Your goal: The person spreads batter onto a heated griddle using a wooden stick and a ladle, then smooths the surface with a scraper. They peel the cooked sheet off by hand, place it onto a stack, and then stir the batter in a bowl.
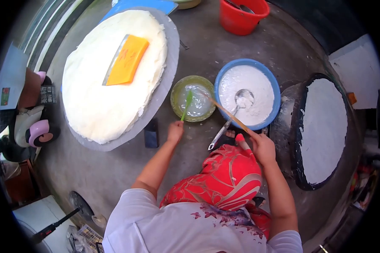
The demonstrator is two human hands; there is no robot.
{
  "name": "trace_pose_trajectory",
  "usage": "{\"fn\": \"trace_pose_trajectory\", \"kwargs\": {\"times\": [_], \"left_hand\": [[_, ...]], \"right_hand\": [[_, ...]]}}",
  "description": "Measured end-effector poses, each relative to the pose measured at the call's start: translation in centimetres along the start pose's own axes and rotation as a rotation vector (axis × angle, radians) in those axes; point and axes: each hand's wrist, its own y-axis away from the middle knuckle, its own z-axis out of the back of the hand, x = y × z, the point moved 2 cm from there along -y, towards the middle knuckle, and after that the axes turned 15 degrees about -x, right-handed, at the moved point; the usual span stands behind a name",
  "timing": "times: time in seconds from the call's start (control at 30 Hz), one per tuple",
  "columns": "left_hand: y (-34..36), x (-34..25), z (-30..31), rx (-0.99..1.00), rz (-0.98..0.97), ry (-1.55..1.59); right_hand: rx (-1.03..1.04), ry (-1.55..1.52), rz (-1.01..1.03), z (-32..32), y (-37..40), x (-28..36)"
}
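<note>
My left hand (175, 133) is closed round the handle of a small green spatula (188, 100), its head over the olive-green bowl (176, 110) of cloudy liquid. My right hand (264, 148) grips a long wooden stick (230, 114). The stick slants across the blue basin (276, 96), and its thin far end reaches over the bowl. White batter (259, 84) fills the basin. A metal ladle (221, 134) rests in it, handle out over the near rim. On the right, a round black-edged griddle (300, 152) carries a white layer (325, 130).
At left, a large round pile of pale flat sheets (101, 101) lies on a grey board (172, 42), topped by an orange scraper (128, 60). A dark phone (151, 133) lies beside it. A red bucket (240, 19) stands at the back, and a fan (81, 203) at lower left.
</note>
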Motion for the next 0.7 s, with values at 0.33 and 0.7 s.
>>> {"fn": "trace_pose_trajectory", "kwargs": {"times": [0.33,0.7], "left_hand": [[6.4,-13.0,3.7,-0.030,-0.882,-0.184],[-1.9,-22.3,19.0,-0.717,-0.928,-0.808]], "right_hand": [[-0.336,-0.995,-0.970,-5.8,2.7,-8.3],[0.039,-0.865,-0.879,-12.3,8.2,-7.5]]}}
